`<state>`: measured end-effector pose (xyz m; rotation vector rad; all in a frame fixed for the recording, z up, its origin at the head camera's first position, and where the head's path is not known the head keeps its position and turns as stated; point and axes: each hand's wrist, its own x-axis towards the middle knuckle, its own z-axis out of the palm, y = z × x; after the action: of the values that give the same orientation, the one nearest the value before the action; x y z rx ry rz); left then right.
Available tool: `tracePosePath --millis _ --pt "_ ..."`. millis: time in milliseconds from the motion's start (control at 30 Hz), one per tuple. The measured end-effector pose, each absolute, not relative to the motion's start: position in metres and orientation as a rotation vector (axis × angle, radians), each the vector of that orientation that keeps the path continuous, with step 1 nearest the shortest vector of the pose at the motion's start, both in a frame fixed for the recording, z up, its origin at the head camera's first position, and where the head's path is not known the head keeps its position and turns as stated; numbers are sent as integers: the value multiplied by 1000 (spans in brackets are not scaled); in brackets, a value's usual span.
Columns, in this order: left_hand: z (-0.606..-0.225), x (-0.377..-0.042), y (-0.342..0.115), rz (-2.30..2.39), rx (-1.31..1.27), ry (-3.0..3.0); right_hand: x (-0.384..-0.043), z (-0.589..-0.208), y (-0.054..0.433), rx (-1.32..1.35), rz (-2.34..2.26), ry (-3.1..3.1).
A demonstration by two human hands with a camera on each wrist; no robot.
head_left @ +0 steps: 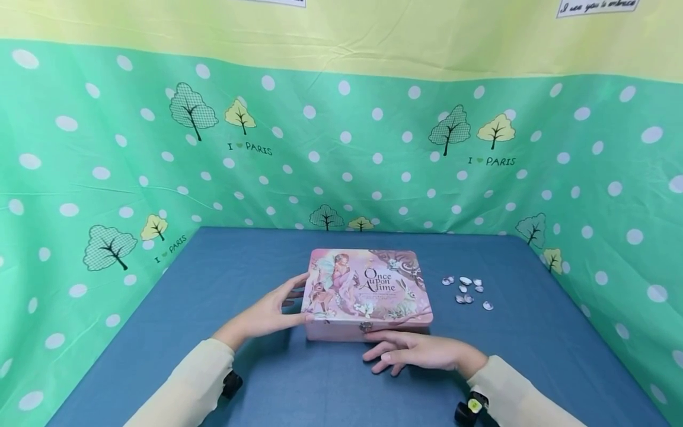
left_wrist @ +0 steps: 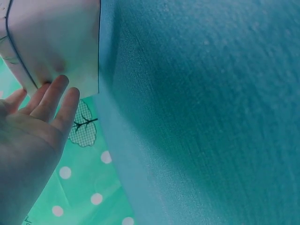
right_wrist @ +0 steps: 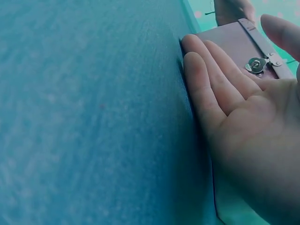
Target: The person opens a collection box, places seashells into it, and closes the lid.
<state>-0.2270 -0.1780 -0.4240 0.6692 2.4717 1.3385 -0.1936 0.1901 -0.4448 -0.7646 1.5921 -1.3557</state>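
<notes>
A pink tin box [head_left: 368,287] with a fairy, a rabbit and "Once upon a Time" on its lid lies flat and closed on the table. Its metal latch [head_left: 365,327] sits at the front, seen from close by as a latch [right_wrist: 256,64] in the right wrist view. My left hand [head_left: 269,311] is at the box's left side, fingertips against the wall and thumb by the front corner. In the left wrist view the fingers [left_wrist: 56,96] look loosely extended. My right hand [head_left: 413,351] reaches across the front, index finger just below the latch, other fingers relaxed and holding nothing.
Several small, shiny, clear gem-like pieces [head_left: 464,290] lie scattered to the right of the box. The table is covered in blue cloth [head_left: 245,255]. A green polka-dot curtain [head_left: 347,172] hangs behind and along both sides.
</notes>
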Motion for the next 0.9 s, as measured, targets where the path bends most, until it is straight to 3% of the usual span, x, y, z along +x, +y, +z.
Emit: tracePosePath --millis 900 --pt "-424 -228 -180 1305 645 2512 -195 -448 175 -712 -1491 1563"
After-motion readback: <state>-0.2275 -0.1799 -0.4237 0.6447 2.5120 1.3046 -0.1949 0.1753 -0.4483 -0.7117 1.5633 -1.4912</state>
